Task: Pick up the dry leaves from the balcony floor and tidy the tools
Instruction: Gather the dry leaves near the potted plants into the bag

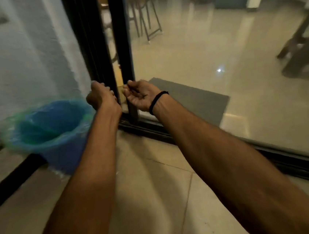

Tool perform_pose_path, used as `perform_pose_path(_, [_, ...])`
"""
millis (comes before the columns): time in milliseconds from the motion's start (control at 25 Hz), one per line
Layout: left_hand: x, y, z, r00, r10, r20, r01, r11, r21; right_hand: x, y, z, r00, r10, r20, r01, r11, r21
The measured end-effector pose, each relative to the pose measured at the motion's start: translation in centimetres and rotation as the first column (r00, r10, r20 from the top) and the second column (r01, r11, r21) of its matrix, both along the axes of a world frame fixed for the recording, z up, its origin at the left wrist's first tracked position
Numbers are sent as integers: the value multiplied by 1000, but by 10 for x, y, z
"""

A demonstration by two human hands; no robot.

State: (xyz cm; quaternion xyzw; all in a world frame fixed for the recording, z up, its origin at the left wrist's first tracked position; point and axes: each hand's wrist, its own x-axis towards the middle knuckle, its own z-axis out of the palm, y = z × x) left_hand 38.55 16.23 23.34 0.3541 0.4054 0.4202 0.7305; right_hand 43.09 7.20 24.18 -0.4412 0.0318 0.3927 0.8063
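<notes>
left hand (102, 98) fingers clenched on frame (90, 47); right hand (141, 96) curled at door (123, 44), grip unclear. bin (52, 127) left of fingers looks light; take by rim.

Grey doormat (195, 97) beyond black sliding-door frame (121, 44)

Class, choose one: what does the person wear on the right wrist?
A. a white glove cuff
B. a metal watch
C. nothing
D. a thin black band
D: a thin black band circles the wrist just behind the right hand.
</notes>
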Motion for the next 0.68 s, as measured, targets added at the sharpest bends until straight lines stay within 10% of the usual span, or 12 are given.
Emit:
perform_pose_path(320, [104, -300, 13, 889, -446, 105, 440, 895, 72, 44, -326, 33, 898, -420, 131, 438, 882, -174])
perform_pose_path(680, [9, -718, 3, 461, -887, 36, 871, 460, 173, -106, -716, 50, 494, -848, 194, 856, 434, -283])
